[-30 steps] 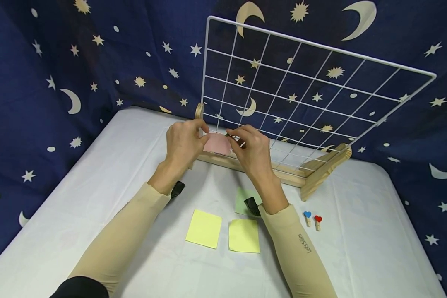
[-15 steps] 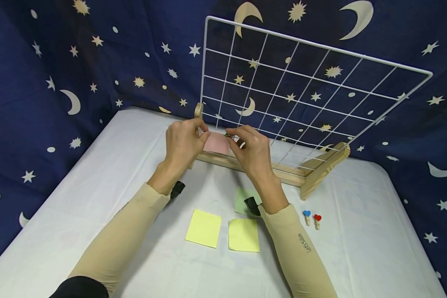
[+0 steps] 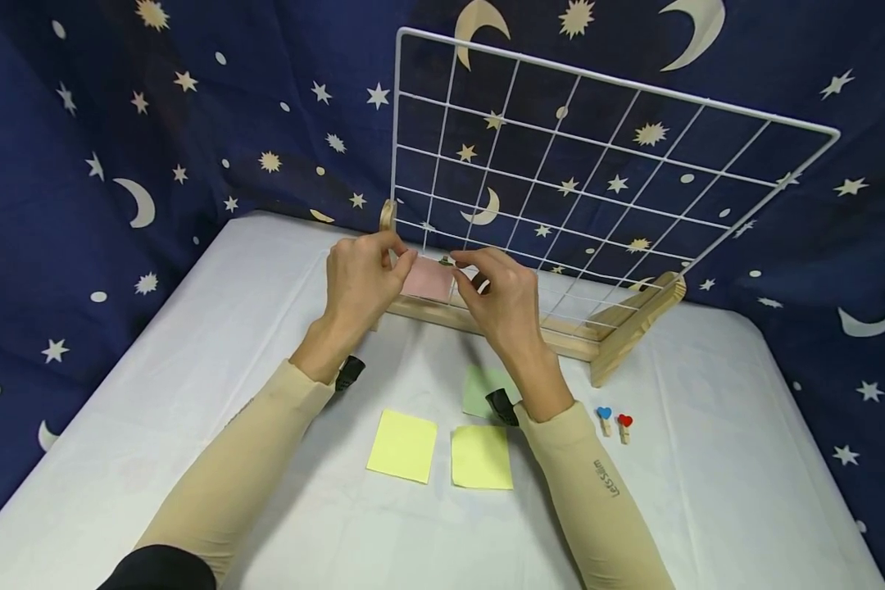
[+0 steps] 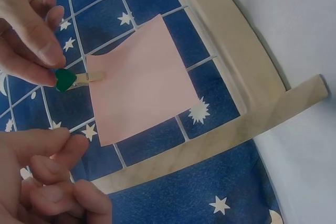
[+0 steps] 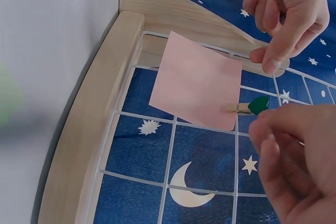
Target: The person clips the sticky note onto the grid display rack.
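Note:
A pink sticky note lies against the lower left of the white wire grid. A small wooden clothespin with a green heart bites its edge, fixing it to a grid wire. My right hand is beside the heart, thumb and index finger parted, fingertips right next to it or barely touching. Near the note's upper left corner is my left hand, its fingers loosely bent, with a small gap to the paper in both wrist views. Nothing shows between the left fingertips.
Two yellow sticky notes and a green one, partly behind the right wrist, lie on the white table. Blue-heart and red-heart clothespins lie to the right. A wooden stand supports the grid before a starry cloth.
My right fingertips have parted from the green-heart clothespin, which now shows more clearly. The left hand stays near the note's corner. The head view has shifted slightly.

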`<state>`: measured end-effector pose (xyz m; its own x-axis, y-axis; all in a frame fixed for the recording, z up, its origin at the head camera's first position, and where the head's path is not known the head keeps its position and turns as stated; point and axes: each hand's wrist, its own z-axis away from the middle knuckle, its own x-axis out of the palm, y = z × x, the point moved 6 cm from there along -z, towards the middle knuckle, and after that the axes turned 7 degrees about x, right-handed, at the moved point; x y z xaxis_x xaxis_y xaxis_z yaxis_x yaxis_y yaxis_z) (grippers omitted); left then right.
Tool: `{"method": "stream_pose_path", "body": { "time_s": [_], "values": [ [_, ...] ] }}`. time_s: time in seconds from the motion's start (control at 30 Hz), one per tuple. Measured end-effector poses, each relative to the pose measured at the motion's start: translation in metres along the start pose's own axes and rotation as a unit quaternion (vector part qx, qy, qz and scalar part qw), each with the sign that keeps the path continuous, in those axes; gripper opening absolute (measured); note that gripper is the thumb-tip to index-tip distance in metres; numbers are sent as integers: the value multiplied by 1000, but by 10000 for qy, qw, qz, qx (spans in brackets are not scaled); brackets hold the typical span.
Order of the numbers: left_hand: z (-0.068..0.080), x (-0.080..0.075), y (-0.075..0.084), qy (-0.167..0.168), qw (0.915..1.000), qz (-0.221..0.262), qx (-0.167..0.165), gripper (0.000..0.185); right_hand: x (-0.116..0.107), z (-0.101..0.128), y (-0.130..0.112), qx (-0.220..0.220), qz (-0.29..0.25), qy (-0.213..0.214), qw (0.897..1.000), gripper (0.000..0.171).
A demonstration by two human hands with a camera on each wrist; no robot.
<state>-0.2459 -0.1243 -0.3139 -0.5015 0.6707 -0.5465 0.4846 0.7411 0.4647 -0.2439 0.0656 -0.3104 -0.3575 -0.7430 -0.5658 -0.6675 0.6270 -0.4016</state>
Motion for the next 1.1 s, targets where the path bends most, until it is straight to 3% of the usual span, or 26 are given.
{"method": "stream_pose_path", "body": {
  "time_s": [0.27,0.47,0.8,1.1],
  "values": [
    [5,9,3,-180,9992,261,244,13,-12,5,3,109,-81,295,9995,16],
    [12,8,-2,-115,9996,261,75,11,-21,15,11,238,-189,468,9984,15],
    [22,11,-2,-133,9993,357,4,11,-37,36,28,478,27,253,9985,12],
    [31,18,5,-346,9984,442,74,12,-70,63,53,768,328,255,9962,14]
  ]
}}
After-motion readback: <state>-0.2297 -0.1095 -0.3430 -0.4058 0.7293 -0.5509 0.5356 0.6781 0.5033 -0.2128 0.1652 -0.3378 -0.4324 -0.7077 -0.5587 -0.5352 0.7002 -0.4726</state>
